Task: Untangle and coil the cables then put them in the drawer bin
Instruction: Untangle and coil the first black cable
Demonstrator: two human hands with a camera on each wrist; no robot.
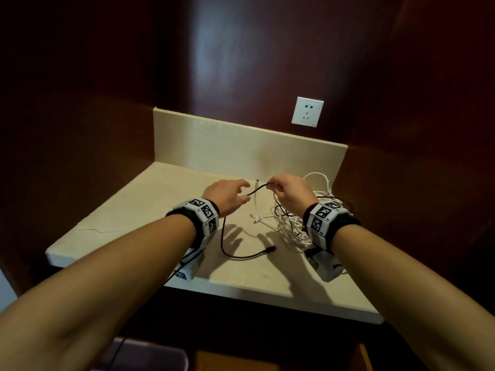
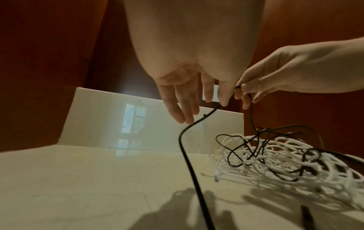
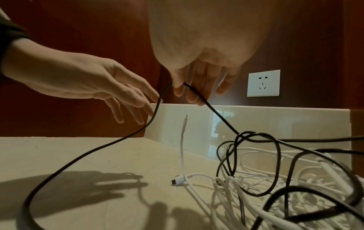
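Observation:
A thin black cable [image 1: 227, 253] lies on the beige counter [image 1: 128, 210], its plug end [image 1: 270, 249] near the front. It rises between my hands and runs back into a tangle of white cable [image 1: 290, 226] at the right, looped through it. My right hand [image 1: 273, 187] pinches the black cable [image 3: 94, 152] between thumb and forefinger above the counter. My left hand [image 1: 242, 192] hovers just left of it, fingers straight and spread, and the cable [image 2: 187, 155] runs past its fingertips [image 2: 187, 118]. A white plug [image 3: 177, 181] lies in front of the white tangle [image 3: 275, 186].
A beige backsplash [image 1: 241, 148] and dark red wood panels close in the counter at the back and sides. A white wall socket [image 1: 307, 111] sits above the backsplash on the right. Below the counter's front edge at lower left, a greyish bin [image 1: 160, 354] shows.

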